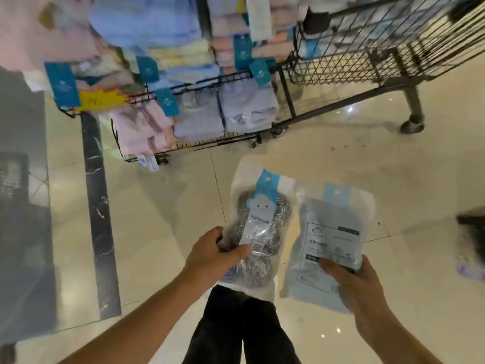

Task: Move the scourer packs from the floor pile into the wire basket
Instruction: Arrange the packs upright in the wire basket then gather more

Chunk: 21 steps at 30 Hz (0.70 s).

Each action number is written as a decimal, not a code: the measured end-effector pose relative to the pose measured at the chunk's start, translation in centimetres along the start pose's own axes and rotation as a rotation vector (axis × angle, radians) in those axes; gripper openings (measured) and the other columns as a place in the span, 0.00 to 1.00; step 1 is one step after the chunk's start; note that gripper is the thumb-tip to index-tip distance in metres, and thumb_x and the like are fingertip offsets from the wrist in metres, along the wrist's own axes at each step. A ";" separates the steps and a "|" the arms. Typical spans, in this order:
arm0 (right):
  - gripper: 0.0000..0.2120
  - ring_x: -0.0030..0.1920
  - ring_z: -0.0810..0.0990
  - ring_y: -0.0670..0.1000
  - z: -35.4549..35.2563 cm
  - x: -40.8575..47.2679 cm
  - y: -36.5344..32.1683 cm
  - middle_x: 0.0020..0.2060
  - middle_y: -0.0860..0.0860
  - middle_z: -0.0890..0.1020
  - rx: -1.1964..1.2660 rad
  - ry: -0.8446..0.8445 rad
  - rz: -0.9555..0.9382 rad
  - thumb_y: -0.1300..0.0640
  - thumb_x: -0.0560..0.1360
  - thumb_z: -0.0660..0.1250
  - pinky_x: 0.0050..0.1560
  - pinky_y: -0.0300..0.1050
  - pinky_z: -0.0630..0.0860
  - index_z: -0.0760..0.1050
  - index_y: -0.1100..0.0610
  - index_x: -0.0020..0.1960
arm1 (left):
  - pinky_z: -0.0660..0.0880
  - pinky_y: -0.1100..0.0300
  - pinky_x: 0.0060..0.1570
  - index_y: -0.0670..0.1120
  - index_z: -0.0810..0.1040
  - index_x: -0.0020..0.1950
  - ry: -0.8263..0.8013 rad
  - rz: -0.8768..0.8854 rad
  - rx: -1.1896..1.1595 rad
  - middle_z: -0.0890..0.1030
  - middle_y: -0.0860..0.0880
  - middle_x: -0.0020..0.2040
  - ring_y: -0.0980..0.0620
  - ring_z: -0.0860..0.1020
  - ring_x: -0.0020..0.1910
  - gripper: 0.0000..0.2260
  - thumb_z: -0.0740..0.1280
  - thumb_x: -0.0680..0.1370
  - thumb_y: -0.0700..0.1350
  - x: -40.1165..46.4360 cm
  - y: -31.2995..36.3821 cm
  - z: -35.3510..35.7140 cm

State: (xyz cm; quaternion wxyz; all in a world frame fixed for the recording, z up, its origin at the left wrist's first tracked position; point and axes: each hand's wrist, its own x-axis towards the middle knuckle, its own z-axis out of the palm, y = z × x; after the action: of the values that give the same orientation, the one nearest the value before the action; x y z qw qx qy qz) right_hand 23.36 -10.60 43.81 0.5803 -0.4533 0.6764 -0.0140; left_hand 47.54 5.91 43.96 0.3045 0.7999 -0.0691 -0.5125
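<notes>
Gripping one clear scourer pack each: left hand steel coils face-up, right hand printed back.

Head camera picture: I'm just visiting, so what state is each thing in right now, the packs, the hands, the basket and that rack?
Left hand: grips a scourer pack.
Left scourer pack: held up, front label showing, steel scourers visible.
Right hand: grips another pack.
Right scourer pack: held up, printed back showing.
Wire basket: on wheels, standing ahead to the right, contents blurred.
Towel rack: stocked with folded towels.
</notes>
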 end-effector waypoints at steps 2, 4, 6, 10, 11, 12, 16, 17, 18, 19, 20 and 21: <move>0.19 0.51 0.84 0.58 -1.7 -5.8 -3.8 0.50 0.51 0.86 0.079 0.018 -0.040 0.61 0.73 0.80 0.48 0.49 0.78 0.79 0.53 0.60 | 0.83 0.42 0.56 0.49 0.82 0.55 -0.033 0.060 -0.055 0.89 0.52 0.49 0.50 0.87 0.49 0.28 0.78 0.62 0.65 -5.1 3.2 -1.4; 0.19 0.53 0.86 0.60 -3.2 -10.7 -5.6 0.53 0.53 0.87 0.132 0.003 -0.100 0.61 0.74 0.79 0.52 0.55 0.82 0.79 0.52 0.62 | 0.83 0.46 0.58 0.51 0.83 0.58 -0.037 0.098 -0.101 0.89 0.55 0.52 0.54 0.87 0.51 0.24 0.81 0.68 0.61 -9.2 5.7 -2.7; 0.22 0.54 0.87 0.60 -4.8 -15.4 -5.7 0.55 0.53 0.88 0.199 0.023 -0.119 0.61 0.74 0.79 0.53 0.59 0.84 0.79 0.51 0.65 | 0.83 0.52 0.58 0.53 0.83 0.60 -0.033 0.136 -0.126 0.89 0.58 0.52 0.58 0.87 0.51 0.17 0.80 0.73 0.54 -13.3 7.8 -3.4; 0.23 0.51 0.90 0.56 -6.5 -21.9 -6.7 0.53 0.51 0.89 0.309 -0.010 -0.179 0.59 0.72 0.79 0.50 0.58 0.86 0.79 0.49 0.65 | 0.79 0.65 0.51 0.57 0.82 0.59 -0.043 0.247 -0.149 0.87 0.65 0.50 0.66 0.85 0.48 0.13 0.77 0.76 0.50 -19.1 10.5 -4.7; 0.23 0.50 0.90 0.55 -7.0 -22.8 -6.9 0.53 0.51 0.89 0.321 -0.016 -0.198 0.59 0.71 0.79 0.47 0.55 0.87 0.79 0.49 0.64 | 0.79 0.65 0.51 0.57 0.82 0.59 -0.045 0.255 -0.148 0.87 0.65 0.50 0.66 0.85 0.48 0.13 0.77 0.76 0.49 -19.9 10.9 -4.9; 0.22 0.49 0.90 0.54 -7.6 -23.4 -7.0 0.53 0.51 0.89 0.332 -0.017 -0.222 0.60 0.71 0.79 0.44 0.51 0.87 0.79 0.50 0.63 | 0.80 0.62 0.52 0.57 0.82 0.60 -0.046 0.259 -0.148 0.87 0.65 0.51 0.65 0.85 0.48 0.13 0.77 0.76 0.49 -20.5 11.2 -5.0; 0.25 0.51 0.89 0.54 -9.8 -24.0 -8.2 0.54 0.50 0.89 0.326 0.001 -0.250 0.58 0.68 0.81 0.50 0.55 0.87 0.78 0.49 0.63 | 0.82 0.51 0.57 0.56 0.82 0.61 -0.087 0.261 -0.142 0.88 0.62 0.52 0.62 0.86 0.49 0.15 0.77 0.75 0.52 -21.4 13.2 -4.7; 0.28 0.53 0.89 0.55 -10.4 -23.8 -8.5 0.54 0.49 0.89 0.326 -0.002 -0.249 0.55 0.66 0.82 0.54 0.60 0.86 0.78 0.49 0.64 | 0.83 0.49 0.57 0.56 0.82 0.61 -0.105 0.256 -0.143 0.88 0.62 0.52 0.61 0.86 0.49 0.15 0.77 0.75 0.52 -21.4 13.8 -4.4; 0.30 0.54 0.88 0.56 -10.9 -23.7 -8.8 0.55 0.49 0.89 0.325 0.000 -0.249 0.53 0.64 0.82 0.56 0.63 0.85 0.77 0.48 0.64 | 0.83 0.46 0.58 0.56 0.82 0.60 -0.122 0.250 -0.148 0.88 0.61 0.52 0.60 0.87 0.50 0.15 0.77 0.74 0.52 -21.5 14.4 -3.9; 0.31 0.54 0.88 0.55 -11.4 -23.4 -9.1 0.54 0.48 0.89 0.321 0.002 -0.252 0.52 0.63 0.82 0.57 0.64 0.84 0.77 0.48 0.64 | 0.83 0.44 0.58 0.55 0.82 0.60 -0.135 0.241 -0.158 0.88 0.59 0.53 0.58 0.87 0.51 0.17 0.78 0.73 0.53 -21.5 15.1 -3.4; 0.30 0.54 0.89 0.54 -11.9 -22.9 -9.4 0.54 0.47 0.89 0.315 -0.004 -0.259 0.52 0.64 0.82 0.58 0.63 0.84 0.77 0.48 0.64 | 0.83 0.42 0.59 0.55 0.82 0.61 -0.143 0.230 -0.169 0.89 0.58 0.53 0.56 0.87 0.52 0.19 0.78 0.71 0.55 -21.5 15.8 -2.7; 0.29 0.53 0.89 0.53 -12.6 -22.4 -9.5 0.53 0.47 0.89 0.308 -0.005 -0.266 0.54 0.65 0.82 0.57 0.63 0.84 0.77 0.47 0.63 | 0.83 0.41 0.59 0.55 0.82 0.61 -0.149 0.216 -0.173 0.89 0.57 0.54 0.55 0.87 0.52 0.21 0.78 0.69 0.56 -21.5 16.5 -1.9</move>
State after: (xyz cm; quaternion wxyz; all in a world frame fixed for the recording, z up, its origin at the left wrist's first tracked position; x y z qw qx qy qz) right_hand 17.08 -8.47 70.38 0.6373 -0.4447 0.5992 -0.1925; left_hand 42.56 2.49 70.45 0.4198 0.7183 -0.1328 -0.5387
